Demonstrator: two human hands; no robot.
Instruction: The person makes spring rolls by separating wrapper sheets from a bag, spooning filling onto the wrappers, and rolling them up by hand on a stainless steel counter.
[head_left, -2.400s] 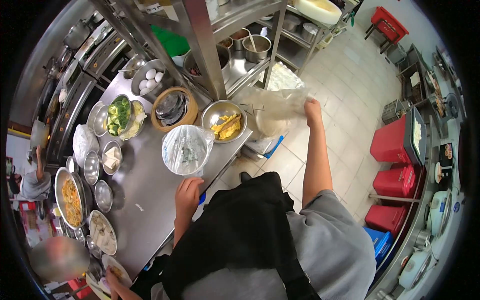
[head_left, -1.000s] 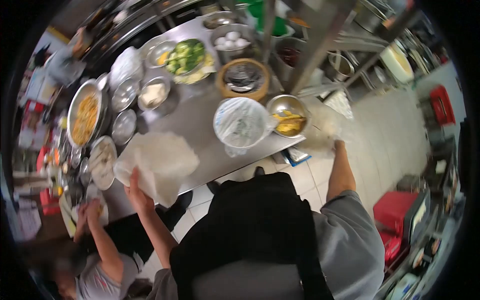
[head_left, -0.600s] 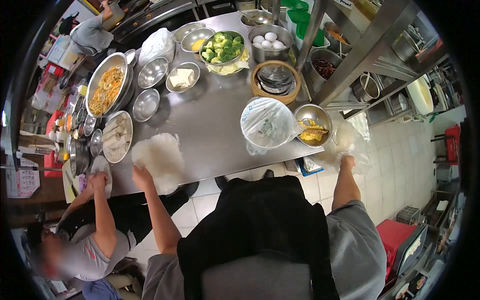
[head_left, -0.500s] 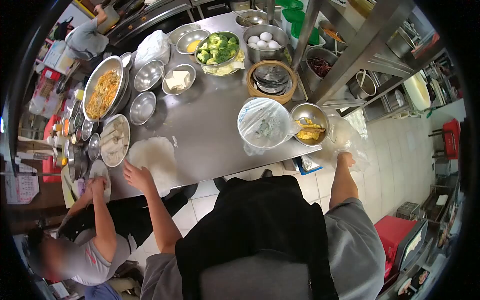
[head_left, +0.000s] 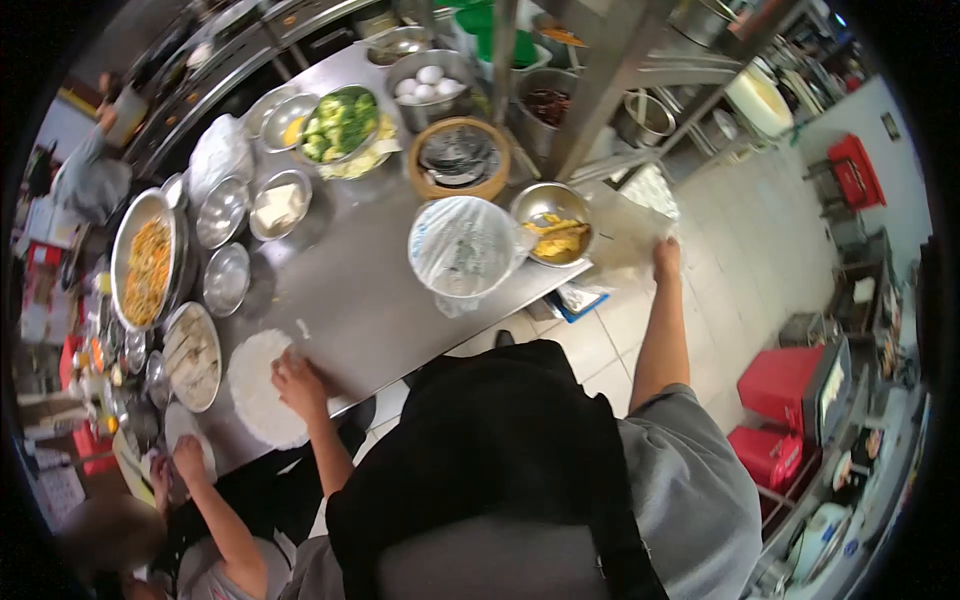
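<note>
My left hand [head_left: 298, 385] rests on the right side of a thin round white wrapper [head_left: 255, 395], fingers apart and slightly bent. The wrapper lies flat near the table's front edge. Out to the right, my right hand [head_left: 666, 258] is closed on the edge of a clear plastic bag [head_left: 620, 235]. Beside the bag is a metal bowl [head_left: 519, 202] holding yellow strips [head_left: 560, 240]. To its left stands a round container covered with clear plastic [head_left: 450, 235]. An oval tray [head_left: 215, 355] of pale rolls sits left of the wrapper.
At left, a co-worker's hand [head_left: 188, 455] is over another white wrapper [head_left: 180, 425]. Bowls of broccoli [head_left: 335, 130], eggs [head_left: 430, 90], pale blocks [head_left: 278, 207] and shredded filling [head_left: 148, 265] stand farther back. A bamboo steamer [head_left: 495, 185] and a metal shelf post [head_left: 605, 90] are at right.
My left hand has moved from the wrapper's left edge to its right side. My right hand still grips the plastic bag. The view has shifted, and the co-worker's hands have moved slightly.
</note>
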